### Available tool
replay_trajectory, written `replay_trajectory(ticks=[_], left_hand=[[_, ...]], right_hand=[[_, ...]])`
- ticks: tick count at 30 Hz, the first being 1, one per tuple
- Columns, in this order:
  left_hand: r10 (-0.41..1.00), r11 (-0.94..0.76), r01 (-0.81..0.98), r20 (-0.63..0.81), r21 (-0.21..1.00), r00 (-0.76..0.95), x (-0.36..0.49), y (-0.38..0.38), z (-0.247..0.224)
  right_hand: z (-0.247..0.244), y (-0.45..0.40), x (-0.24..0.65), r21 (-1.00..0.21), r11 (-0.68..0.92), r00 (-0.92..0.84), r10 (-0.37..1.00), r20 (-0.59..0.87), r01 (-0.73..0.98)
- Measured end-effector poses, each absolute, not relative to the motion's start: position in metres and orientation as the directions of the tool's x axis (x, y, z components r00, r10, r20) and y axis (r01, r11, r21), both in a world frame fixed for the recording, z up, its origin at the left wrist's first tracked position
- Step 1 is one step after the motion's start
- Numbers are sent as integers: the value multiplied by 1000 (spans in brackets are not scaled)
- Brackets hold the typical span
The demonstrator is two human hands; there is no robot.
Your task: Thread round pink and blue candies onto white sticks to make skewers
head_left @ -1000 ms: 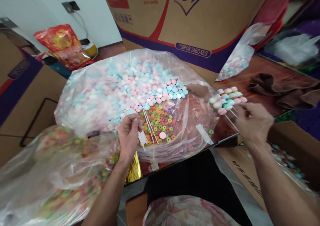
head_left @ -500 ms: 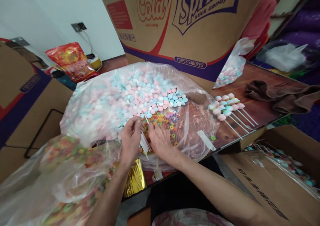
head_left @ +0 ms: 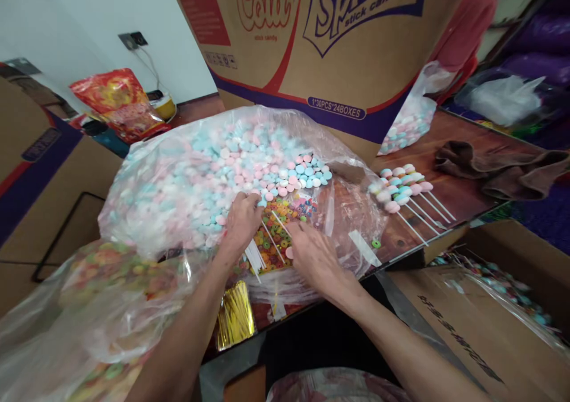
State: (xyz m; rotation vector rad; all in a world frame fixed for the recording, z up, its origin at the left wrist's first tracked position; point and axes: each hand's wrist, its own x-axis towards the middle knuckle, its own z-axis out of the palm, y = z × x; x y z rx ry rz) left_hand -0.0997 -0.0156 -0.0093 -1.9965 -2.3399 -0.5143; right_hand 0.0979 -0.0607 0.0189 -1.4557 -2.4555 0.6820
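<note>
My left hand [head_left: 244, 217] reaches into the near edge of the pastel candies [head_left: 240, 179], its bent fingers closed together. Whatever is at those fingertips is hidden. Held by one end in my right hand [head_left: 314, 256] is a thin white lollipop stick [head_left: 280, 221], pointing up and left. Under the right fingers a pink candy [head_left: 289, 252] partly shows. Between my hands another white stick [head_left: 272, 241] lies on the small coloured ring candies [head_left: 291, 214]. A bundle of white sticks [head_left: 255, 256] rests just below my left hand.
Finished candy sticks [head_left: 403, 188] lie on the table's right side, near a brown cloth [head_left: 485, 167]. A large carton [head_left: 338, 87] stands behind the clear bag. Gold twist ties [head_left: 236, 316] lie at the front edge. An open box [head_left: 467, 325] sits lower right.
My hands have moved apart: the left went up to the candy pile, the right shifted right and down with a stick. One stick now lies between them.
</note>
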Motion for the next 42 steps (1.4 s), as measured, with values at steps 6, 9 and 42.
replay_trajectory(ticks=[6,9,42], left_hand=[[964,-153,972,243,178,107,-101,-9,-6],[954,-262,957,182,125,237,-100,1,-5],[968,-203,707,31,678,249,-7,-5,-16]], right_hand=[[1,-55,153,-832,184,-348,938,-11,524],[-12,-61,160,-928,122,-320,947,2,353],[-38,-67,186,-967,41,-192,981,-8,252]])
